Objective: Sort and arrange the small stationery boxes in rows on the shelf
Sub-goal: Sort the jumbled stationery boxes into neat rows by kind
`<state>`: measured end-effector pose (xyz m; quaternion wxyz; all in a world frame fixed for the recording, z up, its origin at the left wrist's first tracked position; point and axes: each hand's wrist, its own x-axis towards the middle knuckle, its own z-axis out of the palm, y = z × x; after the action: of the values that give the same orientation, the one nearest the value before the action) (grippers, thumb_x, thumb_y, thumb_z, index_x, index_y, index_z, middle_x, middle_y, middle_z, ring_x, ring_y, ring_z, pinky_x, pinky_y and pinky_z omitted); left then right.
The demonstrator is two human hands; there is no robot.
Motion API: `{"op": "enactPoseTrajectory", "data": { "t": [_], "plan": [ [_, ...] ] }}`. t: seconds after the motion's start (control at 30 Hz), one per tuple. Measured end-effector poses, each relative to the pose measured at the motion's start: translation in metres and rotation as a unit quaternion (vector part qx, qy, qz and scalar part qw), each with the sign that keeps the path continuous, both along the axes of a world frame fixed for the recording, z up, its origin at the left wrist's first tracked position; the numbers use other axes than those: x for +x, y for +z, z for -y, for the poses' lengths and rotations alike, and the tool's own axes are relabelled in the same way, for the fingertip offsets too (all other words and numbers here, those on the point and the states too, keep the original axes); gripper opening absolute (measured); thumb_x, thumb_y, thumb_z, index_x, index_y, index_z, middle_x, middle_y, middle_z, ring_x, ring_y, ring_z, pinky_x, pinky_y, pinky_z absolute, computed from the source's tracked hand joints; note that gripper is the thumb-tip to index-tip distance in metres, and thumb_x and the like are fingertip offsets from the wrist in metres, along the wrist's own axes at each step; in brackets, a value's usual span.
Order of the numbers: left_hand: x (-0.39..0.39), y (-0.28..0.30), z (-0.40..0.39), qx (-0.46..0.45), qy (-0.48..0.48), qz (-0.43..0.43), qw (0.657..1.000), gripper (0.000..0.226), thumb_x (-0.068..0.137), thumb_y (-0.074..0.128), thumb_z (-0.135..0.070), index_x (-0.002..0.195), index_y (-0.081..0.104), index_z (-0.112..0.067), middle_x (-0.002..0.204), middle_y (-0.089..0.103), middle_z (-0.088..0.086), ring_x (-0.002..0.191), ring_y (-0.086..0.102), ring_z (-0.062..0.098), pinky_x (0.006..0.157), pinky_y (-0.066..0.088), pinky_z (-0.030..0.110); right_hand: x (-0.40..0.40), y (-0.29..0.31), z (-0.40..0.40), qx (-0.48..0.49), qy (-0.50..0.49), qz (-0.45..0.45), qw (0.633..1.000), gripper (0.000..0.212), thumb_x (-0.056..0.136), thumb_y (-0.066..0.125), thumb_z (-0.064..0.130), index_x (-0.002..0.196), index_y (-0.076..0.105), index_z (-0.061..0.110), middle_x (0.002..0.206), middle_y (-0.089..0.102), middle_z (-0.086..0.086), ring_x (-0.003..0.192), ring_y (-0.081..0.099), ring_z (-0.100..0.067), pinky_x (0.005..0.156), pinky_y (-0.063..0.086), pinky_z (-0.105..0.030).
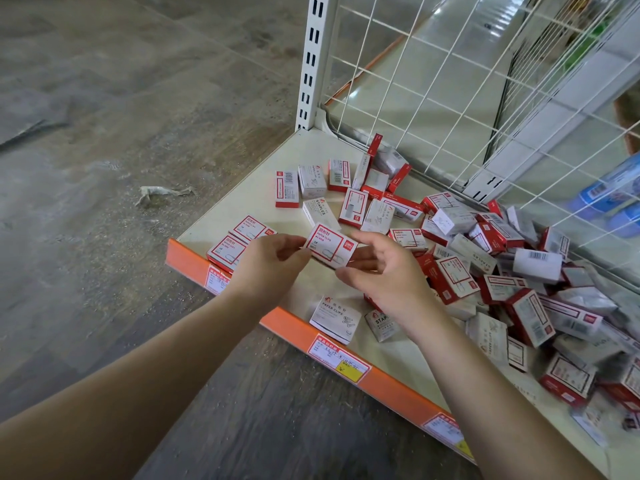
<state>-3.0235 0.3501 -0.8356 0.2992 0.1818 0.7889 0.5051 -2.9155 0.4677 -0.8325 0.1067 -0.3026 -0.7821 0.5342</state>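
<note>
Both forearms reach in from the bottom edge, and my left hand (268, 259) and right hand (384, 268) meet over the front of the shelf (242, 199), holding one box (330, 246) between them. It is a red-and-white paper clip box, lifted clear of the board. The left fingers (294, 252) pinch its near-left end; the right fingers (360, 261) curl under its right side, thumb along the top edge.

Just left of it, at the front corner, two matching boxes (239, 242) lie side by side — the only start of a row I can see, so I judge the sort has hardly begun. Behind, a few boxes sit loosely spaced, not aligned. To the right a heap (512, 278) of mixed staple and paper clip boxes runs along the wire grid (450, 81) — nearly all the work is left.

For room: bare board lies between the corner pair and the scattered boxes behind it. The orange price rail (287, 327) marks the front edge, floor (104, 133) below; the shelf's left side has no lip that I can see, so boxes could slide off there.
</note>
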Motion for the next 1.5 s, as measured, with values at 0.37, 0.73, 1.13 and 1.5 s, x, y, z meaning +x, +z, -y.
{"op": "enactPoseTrajectory", "data": {
  "t": [0.37,0.73,1.13,1.5],
  "plan": [
    [0.000,-0.003,-0.001,-0.028,-0.030,-0.110,0.993,0.029,0.093,0.052,-0.014,0.120,0.061,-0.011,0.113,0.066,0.000,0.096,0.060,0.008,0.077,0.042,0.008,0.000,-0.003,0.007,0.175,0.011,0.055,0.983,0.037,0.076,0.074,0.026,0.107,0.055,0.028,0.095,0.063,0.015,0.090,0.058,-0.003,0.083,0.051,-0.029],
    [-0.012,-0.005,0.007,-0.068,-0.068,-0.191,0.977,0.031,0.093,0.049,-0.017,0.121,0.059,-0.011,0.115,0.063,0.003,0.104,0.058,0.014,0.089,0.043,0.023,-0.011,-0.002,0.002,0.200,0.029,0.076,0.976,0.026,0.079,0.070,0.031,0.101,0.057,0.023,0.076,0.055,0.026,0.072,0.054,0.010,0.063,0.043,-0.010],
    [-0.041,-0.016,0.032,-0.191,-0.132,-0.303,0.924,0.039,0.093,0.049,-0.021,0.131,0.051,-0.017,0.137,0.046,-0.002,0.125,0.042,0.018,0.097,0.040,0.032,-0.040,-0.012,-0.003,0.246,0.085,0.200,0.945,0.033,0.085,0.063,0.038,0.113,0.057,0.021,0.106,0.066,0.007,0.092,0.061,-0.010,0.071,0.044,-0.020],
    [-0.047,-0.025,0.036,-0.180,-0.159,-0.300,0.923,0.043,0.092,0.051,-0.028,0.135,0.047,-0.023,0.144,0.038,-0.011,0.132,0.033,0.012,0.103,0.033,0.028,-0.047,-0.027,-0.006,0.253,0.061,0.161,0.952,0.031,0.092,0.055,0.026,0.122,0.059,0.020,0.118,0.057,0.002,0.094,0.046,-0.004,0.071,0.031,-0.010]
  ]
}}
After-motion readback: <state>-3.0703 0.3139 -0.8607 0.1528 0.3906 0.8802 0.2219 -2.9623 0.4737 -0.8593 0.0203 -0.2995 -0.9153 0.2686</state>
